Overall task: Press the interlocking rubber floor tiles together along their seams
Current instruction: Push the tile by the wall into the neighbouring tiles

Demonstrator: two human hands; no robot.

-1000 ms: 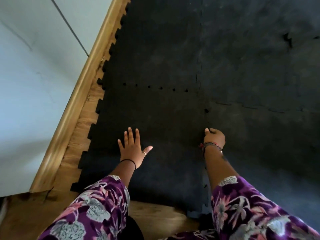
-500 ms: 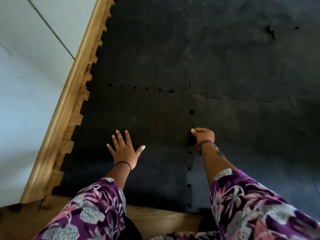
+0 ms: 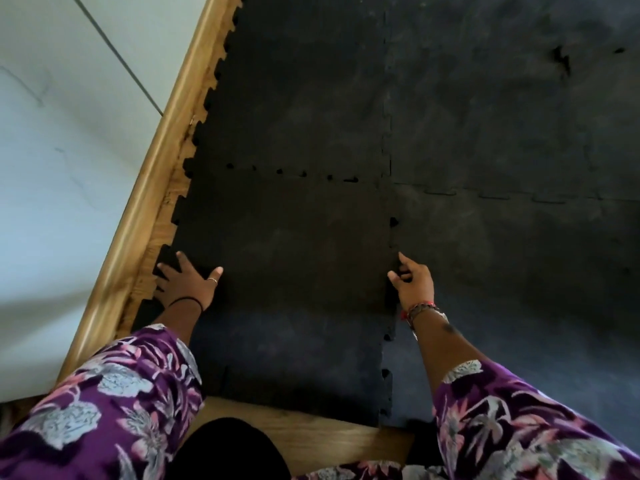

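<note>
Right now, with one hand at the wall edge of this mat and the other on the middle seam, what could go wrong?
1. The right hand has fingertips right at the seam between the near tile and its neighbour; they could get pinched as the tabs close.
2. Gaps show along the far seam; pushing here may open them further.
3. The left hand sits on the toothed edge by the wooden skirting; a sideways shove could jam the tile against it.

A white wall (image 3: pixel 62 161) fills the left side, crossed by one thin dark diagonal line (image 3: pixel 117 53). Along its foot runs a rounded wooden skirting strip (image 3: pixel 145 188), warm and glossy (it catches a pale highlight). Bare wood-grain floor (image 3: pixel 311 434) shows at the near edge. Soft daylight leaves a faint shadow on the wall.
</note>
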